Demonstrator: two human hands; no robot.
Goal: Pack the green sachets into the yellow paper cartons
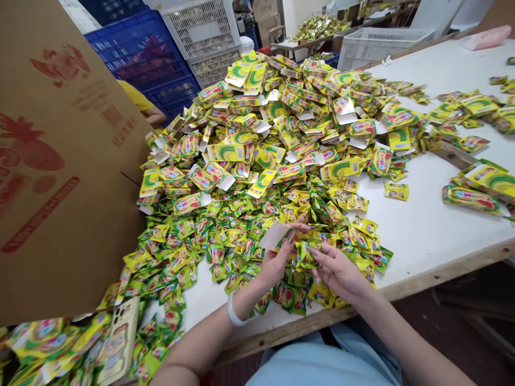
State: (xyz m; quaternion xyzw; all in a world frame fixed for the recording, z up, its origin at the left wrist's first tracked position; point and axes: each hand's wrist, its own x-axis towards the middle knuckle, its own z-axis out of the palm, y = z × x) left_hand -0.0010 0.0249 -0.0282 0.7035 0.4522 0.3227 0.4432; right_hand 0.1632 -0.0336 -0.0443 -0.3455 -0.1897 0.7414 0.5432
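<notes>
My left hand (279, 257), with a white band on its wrist, is closed around a small candy box (277, 236) whose white flap stands out to the left. Close beside it, my right hand (338, 268) pinches a small green and yellow candy packet (304, 256) at the box's right end. Whether the packet is partly inside the box cannot be made out. Loose candy packets (225, 238) lie under and around both hands. Beyond them rises a big heap of yellow candy boxes (261, 145), several with white flaps sticking out.
A large cardboard carton (72, 187) stands at the left, with a phone (120, 340) near its base. The white table (418, 230) has a wooden front edge. More boxes (470, 197) lie at right. Blue crates (140, 53) and a white crate (378, 45) stand behind; another person's arm (155, 115) shows.
</notes>
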